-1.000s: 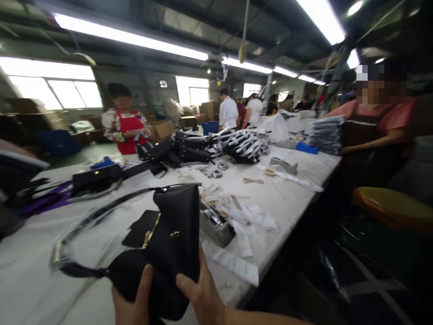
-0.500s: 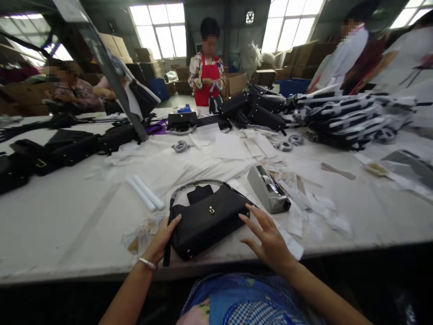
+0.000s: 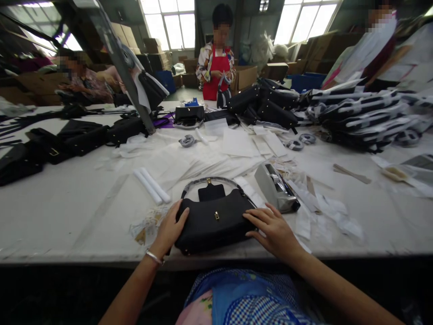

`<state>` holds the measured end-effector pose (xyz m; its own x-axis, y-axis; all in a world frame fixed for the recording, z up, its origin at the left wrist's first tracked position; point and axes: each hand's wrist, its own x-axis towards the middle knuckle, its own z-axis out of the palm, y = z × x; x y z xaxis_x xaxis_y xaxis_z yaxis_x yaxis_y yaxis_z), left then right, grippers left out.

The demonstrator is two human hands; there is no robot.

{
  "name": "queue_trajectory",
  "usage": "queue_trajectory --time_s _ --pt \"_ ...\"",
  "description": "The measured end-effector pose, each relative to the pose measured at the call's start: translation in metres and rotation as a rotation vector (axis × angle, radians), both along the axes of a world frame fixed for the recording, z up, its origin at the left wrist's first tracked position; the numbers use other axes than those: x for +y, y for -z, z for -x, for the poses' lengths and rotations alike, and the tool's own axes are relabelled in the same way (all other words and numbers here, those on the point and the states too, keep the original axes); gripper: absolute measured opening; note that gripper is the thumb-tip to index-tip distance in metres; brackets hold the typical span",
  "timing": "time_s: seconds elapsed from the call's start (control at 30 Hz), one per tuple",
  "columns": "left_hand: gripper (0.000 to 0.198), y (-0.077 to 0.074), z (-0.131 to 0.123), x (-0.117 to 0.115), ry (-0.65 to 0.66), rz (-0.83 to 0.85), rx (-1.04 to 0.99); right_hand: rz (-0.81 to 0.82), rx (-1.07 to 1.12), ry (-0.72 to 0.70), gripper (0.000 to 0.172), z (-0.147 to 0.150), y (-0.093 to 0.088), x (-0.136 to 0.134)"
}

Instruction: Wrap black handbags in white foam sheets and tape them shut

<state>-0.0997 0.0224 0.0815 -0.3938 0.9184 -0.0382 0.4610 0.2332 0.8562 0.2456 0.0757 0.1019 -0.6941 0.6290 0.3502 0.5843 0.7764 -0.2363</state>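
Note:
A black handbag (image 3: 209, 228) lies in front of me near the table's edge, its front with a small gold clasp turned up. Behind its top edge, the dark flap (image 3: 211, 192) stands folded back, and the wrapped handle (image 3: 192, 183) arches around it. My left hand (image 3: 171, 228) grips the bag's left end, thumb over the front. At the right end, my right hand (image 3: 270, 228) holds the bag with its fingers on the front face. The underside of the bag is hidden.
A grey tape dispenser (image 3: 275, 187) stands right of the bag, beside paper scraps. Two white rolls (image 3: 152, 186) lie to the left. Black bags (image 3: 54, 144) line the left side; more are piled at the back. A slanted metal post (image 3: 130, 76) rises behind. A co-worker (image 3: 218, 58) stands across the table.
My right hand has come down from beside the bag onto its right end. The bag has turned to lie straighter before me. My left hand has moved further over its left end.

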Motion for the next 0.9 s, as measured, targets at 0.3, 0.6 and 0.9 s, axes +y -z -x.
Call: queue_trajectory --time_s 0.3,0.6,0.9 --pt "0.08 -0.009 -0.044 -0.029 0.748 -0.23 0.913 0.125 -0.269 -0.273 0.079 0.038 0.008 0.029" --pt "0.065 0.043 -0.044 -0.042 0.693 -0.441 1.217 0.129 -0.184 -0.25 0.074 0.025 0.067 0.007" --pt "0.07 0.081 -0.059 -0.029 0.526 -0.641 1.385 0.521 -0.004 -0.267 0.041 0.036 0.028 0.034"
